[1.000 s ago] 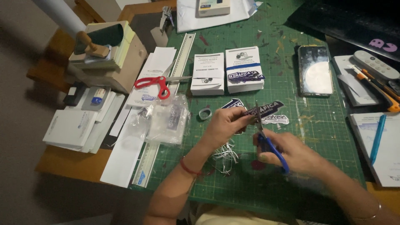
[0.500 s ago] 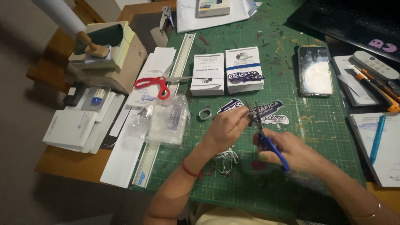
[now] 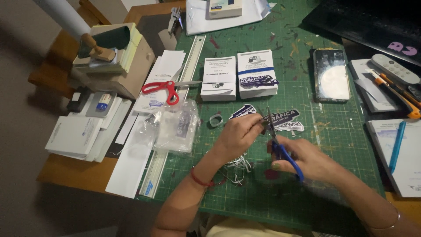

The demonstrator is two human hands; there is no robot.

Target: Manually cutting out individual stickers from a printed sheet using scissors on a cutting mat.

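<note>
cutting mat [image 3: 333, 145]: green, matt, rubbery-looking, its surface scuffed and stained with paint flecks
blue scissors [image 3: 280, 147]: glossy plastic handles, bright metal blades, in the right hand [image 3: 307, 160]
sticker [image 3: 280, 117]: dark printed paper with a slight sheen, pinched by the left hand [image 3: 239, 134]
red scissors [image 3: 169, 87]: shiny red plastic grips, bare metal blades
ruler [image 3: 190, 66]: pale brushed metal, smooth
plastic bag [image 3: 175, 127]: clear, crinkled, glossy film
phone [image 3: 331, 74]: glass face, highly reflective
card stacks [image 3: 239, 77]: white matt paper
stamp handle [image 3: 94, 46]: turned wood, smooth
table [image 3: 70, 169]: brown wood, dull finish
offcuts [image 3: 239, 166]: thin white paper strips
</note>
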